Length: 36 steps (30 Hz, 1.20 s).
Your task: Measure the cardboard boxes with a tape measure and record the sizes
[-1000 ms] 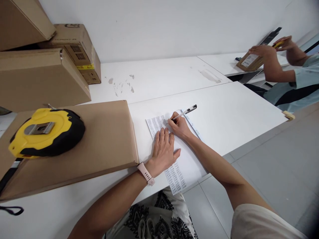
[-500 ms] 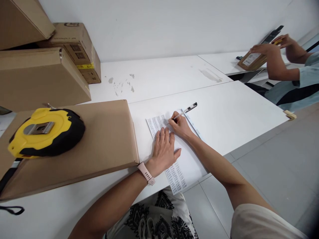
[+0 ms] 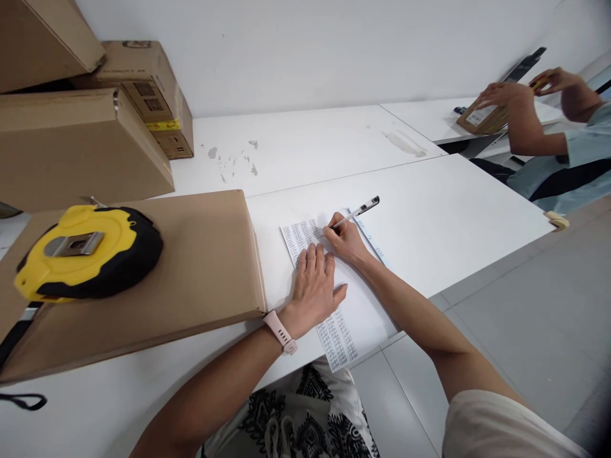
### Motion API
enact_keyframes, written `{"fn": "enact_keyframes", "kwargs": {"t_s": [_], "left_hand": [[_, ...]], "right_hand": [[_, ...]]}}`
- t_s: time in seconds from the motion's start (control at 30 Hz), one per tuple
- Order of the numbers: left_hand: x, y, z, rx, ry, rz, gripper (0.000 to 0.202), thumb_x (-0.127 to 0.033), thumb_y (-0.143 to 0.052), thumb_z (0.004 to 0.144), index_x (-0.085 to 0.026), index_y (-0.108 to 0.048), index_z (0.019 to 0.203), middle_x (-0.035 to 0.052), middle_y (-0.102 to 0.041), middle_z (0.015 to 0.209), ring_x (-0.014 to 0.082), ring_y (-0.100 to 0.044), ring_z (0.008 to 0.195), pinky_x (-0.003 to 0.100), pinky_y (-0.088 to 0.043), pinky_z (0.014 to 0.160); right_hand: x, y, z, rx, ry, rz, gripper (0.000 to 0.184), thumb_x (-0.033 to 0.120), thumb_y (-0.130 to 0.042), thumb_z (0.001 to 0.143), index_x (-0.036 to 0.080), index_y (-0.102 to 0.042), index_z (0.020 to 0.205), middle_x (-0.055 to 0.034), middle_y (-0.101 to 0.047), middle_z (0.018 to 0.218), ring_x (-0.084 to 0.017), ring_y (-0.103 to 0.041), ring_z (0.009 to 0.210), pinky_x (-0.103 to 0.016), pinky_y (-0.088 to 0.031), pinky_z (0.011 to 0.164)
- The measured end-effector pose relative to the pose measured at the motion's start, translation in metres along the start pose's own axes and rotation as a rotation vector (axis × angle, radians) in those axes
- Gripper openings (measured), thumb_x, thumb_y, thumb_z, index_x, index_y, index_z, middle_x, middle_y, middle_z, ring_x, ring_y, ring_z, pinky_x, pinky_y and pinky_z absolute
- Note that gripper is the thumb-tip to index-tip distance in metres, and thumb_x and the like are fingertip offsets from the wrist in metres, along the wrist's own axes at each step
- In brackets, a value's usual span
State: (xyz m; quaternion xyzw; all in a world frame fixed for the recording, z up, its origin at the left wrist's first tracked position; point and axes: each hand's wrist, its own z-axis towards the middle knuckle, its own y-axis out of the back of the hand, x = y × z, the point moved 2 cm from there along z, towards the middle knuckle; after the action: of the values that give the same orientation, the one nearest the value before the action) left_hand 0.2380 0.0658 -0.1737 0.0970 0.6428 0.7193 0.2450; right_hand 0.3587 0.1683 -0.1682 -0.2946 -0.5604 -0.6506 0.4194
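Observation:
A printed sheet of paper with columns of small figures lies on the white table, its near end hanging over the edge. My left hand, with a pink watch at the wrist, rests flat on the sheet with fingers stretched out. My right hand is closed around a black and silver pen, whose tip touches the top of the sheet.
A flat cardboard box lies left of the sheet with a yellow and black tape measure on top. More cardboard boxes are stacked at the back left. At the far right another person's hands hold a small box.
My hands and the pen have hardly moved. The other person at the far right has shifted their hands and the small box slightly.

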Motion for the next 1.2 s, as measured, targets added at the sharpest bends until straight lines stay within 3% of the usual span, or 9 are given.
{"fn": "enact_keyframes", "kwargs": {"t_s": [1.07, 1.2], "left_hand": [[0.0002, -0.0003, 0.0001, 0.013, -0.009, -0.003, 0.071, -0.051, -0.045, 0.097, 0.002, -0.042, 0.145, 0.0308, -0.035, 0.157, 0.0428, -0.026, 0.150, 0.054, -0.020, 0.123], [-0.0004, 0.0008, -0.0006, 0.013, -0.008, -0.005, 0.072, -0.052, -0.044, 0.097, 0.001, -0.041, 0.146, 0.0300, -0.035, 0.158, 0.0420, -0.027, 0.150, 0.054, -0.021, 0.122]], "right_hand": [[0.0006, 0.0015, 0.0006, -0.038, 0.014, -0.041, 0.021, 0.024, -0.055, 0.081, 0.024, -0.038, 0.068, 0.0061, -0.038, 0.055, -0.013, -0.036, 0.054, -0.029, -0.029, 0.055], [-0.0050, 0.0073, 0.0037, -0.088, 0.090, -0.048, 0.013, 0.033, -0.054, 0.089, 0.023, -0.052, 0.082, 0.0012, -0.052, 0.070, -0.016, -0.045, 0.063, -0.030, -0.038, 0.062]]}}
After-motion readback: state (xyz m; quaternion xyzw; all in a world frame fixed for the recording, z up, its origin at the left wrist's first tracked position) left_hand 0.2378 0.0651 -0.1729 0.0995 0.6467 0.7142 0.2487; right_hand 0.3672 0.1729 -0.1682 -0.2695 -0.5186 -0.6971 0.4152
